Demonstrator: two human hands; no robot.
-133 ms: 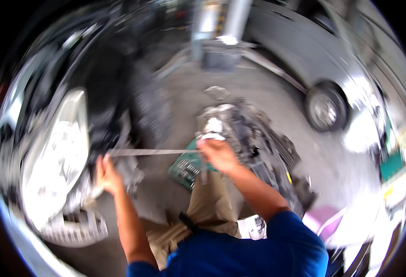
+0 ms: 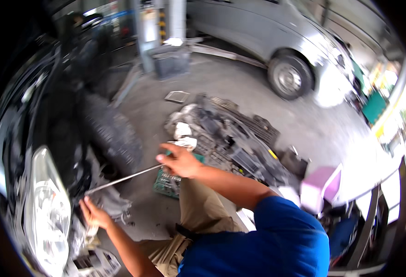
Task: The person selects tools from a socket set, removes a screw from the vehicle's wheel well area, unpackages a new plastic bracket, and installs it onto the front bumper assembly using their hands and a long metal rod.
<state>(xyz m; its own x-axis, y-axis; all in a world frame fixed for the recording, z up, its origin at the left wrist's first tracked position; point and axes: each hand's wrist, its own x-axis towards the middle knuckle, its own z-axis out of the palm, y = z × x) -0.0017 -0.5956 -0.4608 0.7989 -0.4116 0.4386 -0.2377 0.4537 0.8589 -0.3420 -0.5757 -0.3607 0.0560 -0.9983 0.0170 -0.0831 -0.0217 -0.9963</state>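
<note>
In my right hand (image 2: 182,161) is one end of a long, thin metal rod (image 2: 124,177), gripped between thumb and fingers. The rod slants down to the left, toward the front of a dark car. My left hand (image 2: 94,214) is beside the rod's far end, fingers stretched out, just below the tip; whether they touch it is unclear. Close to the left hand is the car's clear headlight (image 2: 50,207), with exposed dark parts beside it. A green tool case (image 2: 166,185) with rows of small metal pieces lies on the floor below my right hand, partly hidden by it.
A pile of removed car parts (image 2: 230,143) lies on the floor ahead. Behind it stand a dark box (image 2: 170,62) by a lift post and a silver car (image 2: 258,32). A pink bin (image 2: 321,184) is at right; a tyre (image 2: 113,131) is at left.
The head view has swung right and steadied, so the scene sits further left. The rod, level before, now tilts down toward my left hand. My right hand keeps its hold.
</note>
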